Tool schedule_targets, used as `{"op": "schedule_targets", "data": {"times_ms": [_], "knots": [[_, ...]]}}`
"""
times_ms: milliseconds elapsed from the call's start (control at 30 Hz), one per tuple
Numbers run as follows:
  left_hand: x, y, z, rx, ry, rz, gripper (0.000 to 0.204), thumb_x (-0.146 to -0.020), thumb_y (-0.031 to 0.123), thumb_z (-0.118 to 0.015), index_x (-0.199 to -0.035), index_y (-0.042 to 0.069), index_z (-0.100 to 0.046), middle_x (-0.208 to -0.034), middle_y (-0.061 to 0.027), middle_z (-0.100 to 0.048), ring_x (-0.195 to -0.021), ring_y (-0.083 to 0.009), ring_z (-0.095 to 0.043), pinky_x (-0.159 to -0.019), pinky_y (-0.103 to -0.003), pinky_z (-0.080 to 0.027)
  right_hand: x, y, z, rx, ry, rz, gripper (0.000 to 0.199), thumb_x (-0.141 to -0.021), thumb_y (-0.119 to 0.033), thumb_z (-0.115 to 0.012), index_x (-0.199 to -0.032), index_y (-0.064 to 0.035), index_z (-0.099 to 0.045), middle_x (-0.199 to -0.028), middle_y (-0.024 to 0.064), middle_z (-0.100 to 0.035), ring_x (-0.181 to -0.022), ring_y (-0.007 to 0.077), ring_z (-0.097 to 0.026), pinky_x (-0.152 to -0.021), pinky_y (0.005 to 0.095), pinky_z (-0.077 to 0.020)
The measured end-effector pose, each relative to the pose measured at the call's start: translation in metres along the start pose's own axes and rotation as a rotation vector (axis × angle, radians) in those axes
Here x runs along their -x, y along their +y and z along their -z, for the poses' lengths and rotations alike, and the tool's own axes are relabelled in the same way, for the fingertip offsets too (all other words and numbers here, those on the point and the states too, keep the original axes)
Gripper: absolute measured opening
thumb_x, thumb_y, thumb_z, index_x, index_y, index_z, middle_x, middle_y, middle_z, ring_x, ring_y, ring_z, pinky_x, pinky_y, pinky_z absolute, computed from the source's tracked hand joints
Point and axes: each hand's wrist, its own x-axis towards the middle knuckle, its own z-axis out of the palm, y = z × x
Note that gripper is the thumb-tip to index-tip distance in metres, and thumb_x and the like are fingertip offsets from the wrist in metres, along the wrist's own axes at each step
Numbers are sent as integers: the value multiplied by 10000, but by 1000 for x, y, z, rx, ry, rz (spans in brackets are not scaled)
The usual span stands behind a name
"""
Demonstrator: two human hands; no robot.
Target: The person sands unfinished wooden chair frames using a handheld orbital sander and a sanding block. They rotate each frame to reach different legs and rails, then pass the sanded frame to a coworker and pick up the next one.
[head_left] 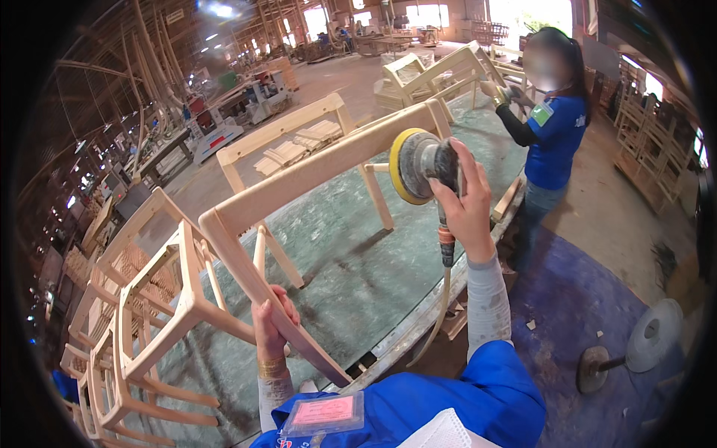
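A pale wooden chair frame [317, 173] stands on the green-topped worktable in front of me, its wide back rail running from near left to far right. My left hand [273, 322] is wrapped round the frame's near leg, low down. In my right hand [469, 198] is a round power sander [424, 166] with a yellow-edged pad, tilted so the pad faces the rail's right end. Whether the pad touches the wood I cannot tell. From the sander's orange-and-black fitting [447, 246] a pale hose [433, 321] hangs past the table edge.
Several similar chair frames [149, 299] stand close together at the left. Across the worktable [373, 276], a person in a blue shirt [556, 142] works on another frame [441, 78]. Wooden slats [299, 145] lie stacked beyond the table. A round-based stand [594, 369] is on the floor at right.
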Motion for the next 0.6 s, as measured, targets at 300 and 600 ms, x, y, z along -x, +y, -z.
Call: {"op": "schedule_targets", "data": {"times_ms": [300, 600], "knots": [[8, -5, -3, -8, -9, -13, 475, -788, 384, -615, -987, -29, -489, -604, -74, -478, -479, -172, -518, -440, -286, -450, 2, -2, 8, 217, -127, -153, 674, -720, -162, -723, -1319, -205, -417, -1112, 220, -497, -949, 392, -572, -783, 440, -500], [9, 0, -5, -26, -14, -3, 488, -783, 393, -622, -988, -29, -488, -604, -82, -480, -479, -179, -516, -439, -289, -446, -16, -5, 5, 147, -76, -64, 662, -715, -120, -716, -1304, -200, -423, -1105, 208, -515, -1003, 371, -551, -808, 422, -500]]}}
